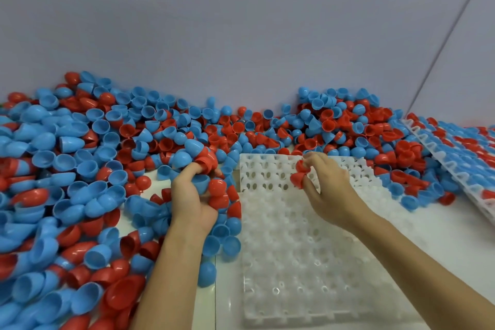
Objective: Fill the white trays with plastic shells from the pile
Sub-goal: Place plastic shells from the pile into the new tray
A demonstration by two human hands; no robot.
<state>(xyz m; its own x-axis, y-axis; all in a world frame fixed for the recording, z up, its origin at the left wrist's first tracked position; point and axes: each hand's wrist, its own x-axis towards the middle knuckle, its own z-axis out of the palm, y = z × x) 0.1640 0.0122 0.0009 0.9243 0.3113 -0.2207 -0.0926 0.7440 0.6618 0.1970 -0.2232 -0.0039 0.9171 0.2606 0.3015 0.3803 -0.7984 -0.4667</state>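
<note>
Head view: our left hand (pixel 191 197) gripped a cluster of shells (pixel 207 169) beside the pile (pixel 80 158); our right hand (pixel 325 185) pinched red shells (pixel 298 178) over the white tray (pixel 308 262).

Pale wall (pixel 241 35) (one corner seam) behind.

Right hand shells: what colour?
Red shells in the right hand, head view.

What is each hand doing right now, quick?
Left hand: gripping a bunch of blue and red shells.
Right hand: pinching red shells over the empty white tray.
</note>
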